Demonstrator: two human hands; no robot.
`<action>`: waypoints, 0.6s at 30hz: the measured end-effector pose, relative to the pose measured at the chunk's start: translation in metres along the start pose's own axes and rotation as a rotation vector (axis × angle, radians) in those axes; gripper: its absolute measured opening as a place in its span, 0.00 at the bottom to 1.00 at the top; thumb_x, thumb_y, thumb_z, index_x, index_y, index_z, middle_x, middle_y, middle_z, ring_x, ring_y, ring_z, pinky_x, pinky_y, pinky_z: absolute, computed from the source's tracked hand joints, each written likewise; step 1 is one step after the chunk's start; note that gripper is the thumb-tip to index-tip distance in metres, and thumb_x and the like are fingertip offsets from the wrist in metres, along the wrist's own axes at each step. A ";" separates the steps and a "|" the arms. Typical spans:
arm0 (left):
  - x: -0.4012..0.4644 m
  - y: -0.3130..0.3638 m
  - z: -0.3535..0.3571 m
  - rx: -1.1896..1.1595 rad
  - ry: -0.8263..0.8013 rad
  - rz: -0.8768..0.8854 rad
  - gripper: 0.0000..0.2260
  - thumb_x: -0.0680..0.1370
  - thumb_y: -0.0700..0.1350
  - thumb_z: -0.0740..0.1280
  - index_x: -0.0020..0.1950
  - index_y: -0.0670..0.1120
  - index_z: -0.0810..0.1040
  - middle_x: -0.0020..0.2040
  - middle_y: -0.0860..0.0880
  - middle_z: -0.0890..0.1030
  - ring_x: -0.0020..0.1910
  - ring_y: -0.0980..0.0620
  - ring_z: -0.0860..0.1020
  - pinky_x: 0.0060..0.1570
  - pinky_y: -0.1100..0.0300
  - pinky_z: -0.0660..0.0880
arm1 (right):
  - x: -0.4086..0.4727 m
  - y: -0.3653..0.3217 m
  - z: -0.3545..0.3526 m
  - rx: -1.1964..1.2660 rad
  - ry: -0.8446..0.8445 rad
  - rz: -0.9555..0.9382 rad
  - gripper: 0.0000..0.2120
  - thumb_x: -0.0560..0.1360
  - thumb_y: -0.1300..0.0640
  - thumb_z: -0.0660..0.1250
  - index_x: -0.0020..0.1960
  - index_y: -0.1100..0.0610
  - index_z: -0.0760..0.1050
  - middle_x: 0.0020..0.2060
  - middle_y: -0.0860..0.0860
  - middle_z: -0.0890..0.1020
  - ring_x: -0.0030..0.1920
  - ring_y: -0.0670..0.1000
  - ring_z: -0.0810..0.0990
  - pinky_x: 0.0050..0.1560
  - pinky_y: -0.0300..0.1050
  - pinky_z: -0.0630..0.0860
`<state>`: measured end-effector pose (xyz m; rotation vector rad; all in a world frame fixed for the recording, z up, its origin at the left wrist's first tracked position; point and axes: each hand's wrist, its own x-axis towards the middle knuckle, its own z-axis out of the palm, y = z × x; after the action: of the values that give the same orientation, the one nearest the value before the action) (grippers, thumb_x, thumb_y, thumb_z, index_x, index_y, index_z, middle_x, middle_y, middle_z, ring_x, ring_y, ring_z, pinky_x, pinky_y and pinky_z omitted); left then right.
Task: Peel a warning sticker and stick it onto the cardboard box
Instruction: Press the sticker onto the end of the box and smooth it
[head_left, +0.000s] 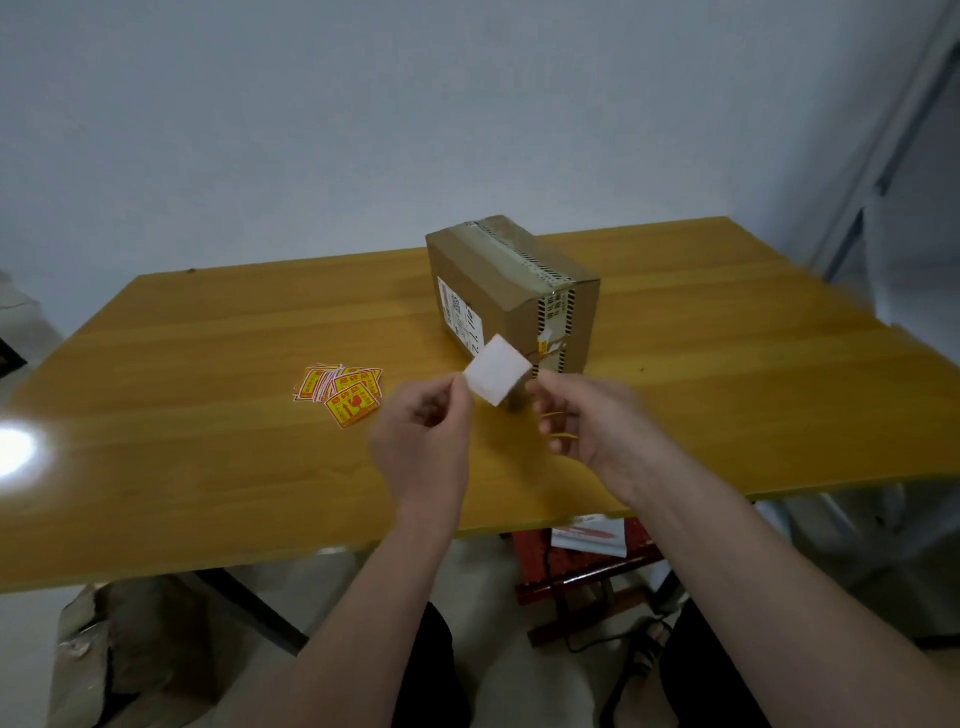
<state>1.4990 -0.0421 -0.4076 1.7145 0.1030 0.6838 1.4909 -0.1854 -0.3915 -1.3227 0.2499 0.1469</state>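
Both hands — left hand (423, 431), right hand (587, 415) — pinch one sticker (497, 370) before the cardboard box (511, 291); its freed adhesive could curl — sticking to fingers.

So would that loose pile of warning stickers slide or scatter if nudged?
Probably scatter: the warning stickers lie fanned and overlapping, not stacked square. The wooden table looks glossy, so they'd likely slide easily. They seem thin and light, hence floppy when lifted.
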 end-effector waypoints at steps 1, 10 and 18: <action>0.000 0.004 0.002 -0.060 -0.014 -0.132 0.13 0.72 0.42 0.70 0.30 0.57 0.80 0.30 0.55 0.79 0.31 0.57 0.75 0.35 0.62 0.73 | -0.001 0.001 -0.002 -0.011 0.019 -0.003 0.12 0.74 0.56 0.68 0.51 0.64 0.79 0.35 0.52 0.78 0.32 0.48 0.75 0.29 0.40 0.70; -0.003 -0.001 0.007 -0.493 -0.142 -0.672 0.02 0.74 0.43 0.69 0.43 0.46 0.81 0.29 0.53 0.74 0.28 0.59 0.71 0.30 0.66 0.71 | -0.003 0.002 -0.007 -0.042 0.103 -0.009 0.02 0.72 0.58 0.70 0.44 0.56 0.78 0.39 0.53 0.78 0.35 0.49 0.76 0.31 0.41 0.73; -0.008 -0.004 0.005 -0.557 -0.196 -0.713 0.02 0.74 0.42 0.70 0.42 0.45 0.80 0.31 0.51 0.73 0.31 0.57 0.70 0.30 0.66 0.72 | -0.006 0.001 0.014 -0.155 0.102 -0.114 0.04 0.69 0.57 0.73 0.39 0.57 0.79 0.31 0.49 0.77 0.31 0.46 0.73 0.30 0.40 0.71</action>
<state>1.4955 -0.0489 -0.4148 1.0840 0.3337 -0.0026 1.4865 -0.1713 -0.3883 -1.4971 0.2522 0.0024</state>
